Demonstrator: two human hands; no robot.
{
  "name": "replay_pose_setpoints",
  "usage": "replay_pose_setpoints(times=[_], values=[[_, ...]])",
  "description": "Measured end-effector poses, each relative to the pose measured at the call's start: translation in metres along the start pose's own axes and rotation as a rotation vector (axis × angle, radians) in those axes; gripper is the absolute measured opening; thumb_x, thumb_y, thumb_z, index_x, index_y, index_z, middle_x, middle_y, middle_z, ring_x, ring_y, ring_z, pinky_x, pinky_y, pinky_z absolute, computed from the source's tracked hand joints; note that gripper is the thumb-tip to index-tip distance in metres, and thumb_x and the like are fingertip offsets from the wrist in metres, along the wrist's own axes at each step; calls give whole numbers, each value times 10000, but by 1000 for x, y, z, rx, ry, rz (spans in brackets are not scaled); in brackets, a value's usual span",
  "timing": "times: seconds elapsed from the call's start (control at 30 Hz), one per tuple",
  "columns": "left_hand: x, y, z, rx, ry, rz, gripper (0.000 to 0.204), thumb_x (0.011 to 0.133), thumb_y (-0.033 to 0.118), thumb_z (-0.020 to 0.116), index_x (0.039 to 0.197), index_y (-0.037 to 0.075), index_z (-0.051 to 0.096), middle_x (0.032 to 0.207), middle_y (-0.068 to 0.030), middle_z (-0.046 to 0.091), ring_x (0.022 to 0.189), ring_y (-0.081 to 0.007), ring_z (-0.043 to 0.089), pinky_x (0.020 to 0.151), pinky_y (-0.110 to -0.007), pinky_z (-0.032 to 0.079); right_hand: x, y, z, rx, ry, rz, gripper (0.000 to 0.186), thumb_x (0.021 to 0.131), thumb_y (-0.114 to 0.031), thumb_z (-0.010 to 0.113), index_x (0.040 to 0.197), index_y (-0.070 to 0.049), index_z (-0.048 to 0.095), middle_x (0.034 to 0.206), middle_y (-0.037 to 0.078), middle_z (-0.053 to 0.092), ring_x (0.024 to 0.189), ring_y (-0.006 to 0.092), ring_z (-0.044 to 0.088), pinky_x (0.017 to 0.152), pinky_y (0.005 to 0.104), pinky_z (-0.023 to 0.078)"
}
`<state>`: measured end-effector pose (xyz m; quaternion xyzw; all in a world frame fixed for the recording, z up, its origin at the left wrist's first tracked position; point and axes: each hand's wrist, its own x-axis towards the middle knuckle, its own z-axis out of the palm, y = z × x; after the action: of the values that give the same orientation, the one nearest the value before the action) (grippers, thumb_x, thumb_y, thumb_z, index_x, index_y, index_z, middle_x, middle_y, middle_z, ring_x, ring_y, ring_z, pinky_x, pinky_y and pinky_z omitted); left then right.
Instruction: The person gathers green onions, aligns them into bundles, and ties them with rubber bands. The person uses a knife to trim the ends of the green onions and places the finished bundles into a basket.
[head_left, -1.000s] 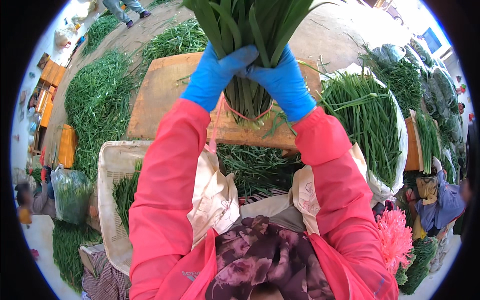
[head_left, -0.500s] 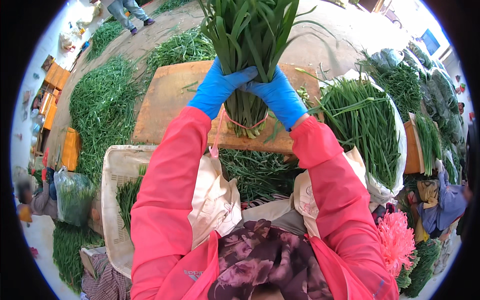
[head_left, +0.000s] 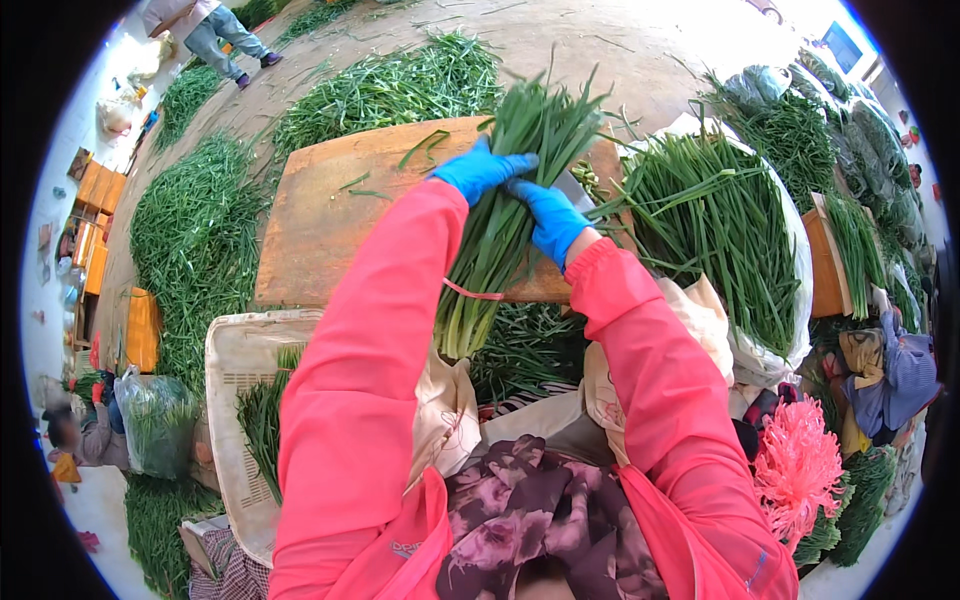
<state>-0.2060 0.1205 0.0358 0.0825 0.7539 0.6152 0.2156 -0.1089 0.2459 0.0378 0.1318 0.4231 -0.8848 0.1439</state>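
A bunch of garlic chives (head_left: 480, 235) lies tilted across the near part of a wooden board (head_left: 330, 225), its pale stem ends hanging over the near edge toward my lap. A pink tie (head_left: 472, 291) loops round its lower stems. My left hand (head_left: 485, 172), in a blue glove, is closed round the leafy part from the left. My blue-gloved right hand (head_left: 550, 220) grips the bunch from the right, a little lower. A flat grey thing beside my right hand is mostly hidden, and I cannot make out its kind.
Right of the board stands a white sack of loose chives (head_left: 715, 230). A white plastic basket (head_left: 228, 365) with some chives is at the left. Pink ties (head_left: 797, 465) hang at my lower right. Cut greens (head_left: 390, 95) heap behind the board; a person stands far left.
The bunch has come down from upright to a slant, its stem ends swinging toward me past the board's near edge. Both hands have shifted their hold along the leaves.
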Motion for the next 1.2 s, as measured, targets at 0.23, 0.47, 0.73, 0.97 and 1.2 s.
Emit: replay_pose_setpoints(times=[0.23, 0.47, 0.73, 0.97, 1.2], values=[[-56, 27, 8, 353, -23, 64, 1099, 742, 596, 688, 1473, 1, 121, 1475, -238, 277, 1373, -315, 278, 1114, -382, 240, 12, 1, -74, -125, -39, 59, 426, 870, -286, 646, 1220, -65, 545, 1091, 95, 645, 936, 247, 629, 841, 402, 509], [-175, 3, -96, -235, 578, 234, 620, 894, 411, 589, 1378, 70, 406, 1318, -139, 496, 1181, -210, 501, 992, -342, 403, -103, -41, -46, -1806, 206, -201, 348, 819, -406, 635, 901, -70, 673, 899, 180, 654, 831, 351, 630, 731, 419, 499], [-245, -181, 45, -1142, 889, 55, 546, 943, 545, 391, 1215, 84, 499, 1135, -38, 542, 1031, -155, 496, 953, -291, 384, -118, 73, -25, -1618, 222, -728, 253, 838, -348, 635, 810, -100, 594, 781, 94, 624, 706, 303, 612, 609, 403, 473], [-228, -120, 85, -1626, 602, -173, 663, 899, 637, 313, 1293, 132, 488, 1264, -98, 544, 1091, -297, 545, 952, -462, 430, -110, 78, -29, -1812, 200, -954, 184, 816, -297, 663, 818, -122, 607, 727, 77, 603, 663, 278, 597, 573, 390, 460], [-213, -118, 91, -1686, 550, -86, 583, 914, 585, 326, 1246, 161, 548, 1256, -75, 571, 1123, -287, 553, 937, -450, 464, -97, 79, -32, -1868, 87, -1006, 219, 779, -313, 655, 758, -117, 559, 692, 80, 568, 643, 295, 578, 566, 410, 447]])
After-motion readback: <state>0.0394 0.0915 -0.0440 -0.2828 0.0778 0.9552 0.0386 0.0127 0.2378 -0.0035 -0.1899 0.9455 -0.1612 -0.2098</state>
